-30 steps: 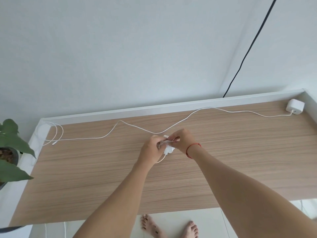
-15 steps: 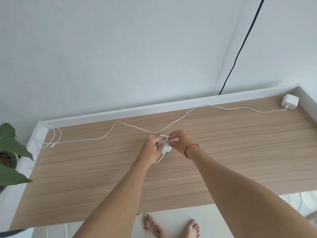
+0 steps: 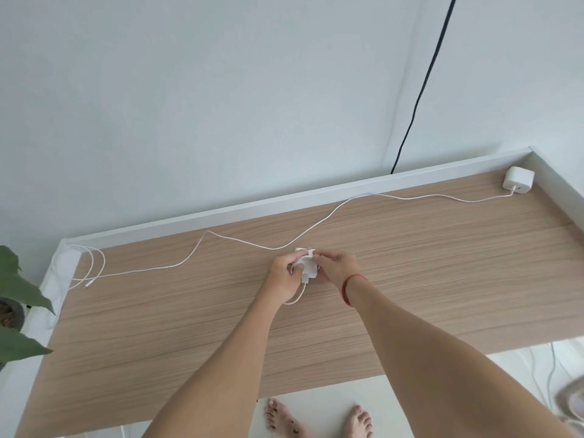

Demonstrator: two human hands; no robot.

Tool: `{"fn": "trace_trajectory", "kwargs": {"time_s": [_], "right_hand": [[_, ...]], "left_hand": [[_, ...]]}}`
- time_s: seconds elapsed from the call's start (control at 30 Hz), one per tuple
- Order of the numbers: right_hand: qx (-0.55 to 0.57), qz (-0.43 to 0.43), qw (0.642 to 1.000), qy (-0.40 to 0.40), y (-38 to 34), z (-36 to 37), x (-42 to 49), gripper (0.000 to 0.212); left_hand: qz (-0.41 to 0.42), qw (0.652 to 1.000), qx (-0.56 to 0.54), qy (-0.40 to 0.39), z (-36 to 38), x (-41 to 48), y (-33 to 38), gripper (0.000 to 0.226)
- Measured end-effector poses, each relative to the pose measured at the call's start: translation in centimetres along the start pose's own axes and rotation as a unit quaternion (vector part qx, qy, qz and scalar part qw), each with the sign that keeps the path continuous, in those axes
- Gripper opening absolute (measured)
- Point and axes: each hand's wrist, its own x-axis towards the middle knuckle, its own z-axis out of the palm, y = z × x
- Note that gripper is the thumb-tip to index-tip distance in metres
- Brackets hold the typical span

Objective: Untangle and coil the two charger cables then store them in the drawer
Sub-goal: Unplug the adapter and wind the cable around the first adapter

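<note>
Both my hands meet at the middle of the wooden desk [image 3: 410, 279]. My left hand [image 3: 282, 276] grips a white charger plug [image 3: 307, 267] with its white cable wound round it; a loop of that cable hangs out below the hand. My right hand [image 3: 336, 267] pinches the cable at the top of the plug. A second white cable [image 3: 331, 216] lies stretched along the back of the desk, from a white charger block [image 3: 518, 180] at the far right to a loose loop [image 3: 91, 267] at the far left. No drawer is in view.
A white raised rim [image 3: 284, 200] borders the desk at the back and sides. A black cable [image 3: 420, 90] runs down the wall behind it. A potted plant [image 3: 15, 298] stands at the left edge. My bare feet [image 3: 316, 418] and more cables are on the floor below.
My hands have stayed at the plug, winding its cable. The view has shifted, so the desk sits slightly lower and further left in the frame. The long cable has not moved.
</note>
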Motion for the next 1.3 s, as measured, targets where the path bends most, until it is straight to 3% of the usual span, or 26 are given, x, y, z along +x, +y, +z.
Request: {"fn": "trace_trajectory", "kwargs": {"time_s": [0.13,0.3,0.47,0.67,0.8,1.0,1.2,1.3], "right_hand": [[0.017,-0.018,0.998,0.055,-2.1,-4.8,0.0,0.021],[0.074,-0.027,0.987,0.139,-3.4,-13.5,-0.4,0.02],[0.044,-0.023,0.971,0.232,-2.1,-21.4,-0.9,0.011],[-0.006,-0.03,0.959,0.283,-1.3,-26.5,-2.3,0.024],[-0.055,-0.051,0.953,0.293,-0.7,-26.9,-2.0,0.029],[-0.115,-0.074,0.937,0.323,-0.4,-26.3,-2.0,0.027],[-0.148,-0.082,0.932,0.32,-0.1,-26.6,-2.2,0.026],[-0.15,-0.085,0.932,0.32,0.0,-26.7,-2.3,0.026]], "left_hand": [[0.028,0.999,-0.009,-0.027,3.3,1.4,4.1,0.04],[0.071,0.991,0.016,-0.111,9.9,3.1,10.1,0.045],[0.082,0.975,0.043,-0.202,17.6,3.7,14.4,0.045],[0.09,0.953,0.114,-0.267,23.8,4.5,16.4,0.052],[0.109,0.946,0.151,-0.266,24.7,5.0,16.5,0.051],[0.122,0.954,0.114,-0.247,24.3,4.3,15.7,0.047],[0.129,0.975,0.101,-0.15,24.1,5.3,16.7,0.028],[0.154,0.966,0.129,-0.162,24.1,5.9,17.1,0.027]]}}
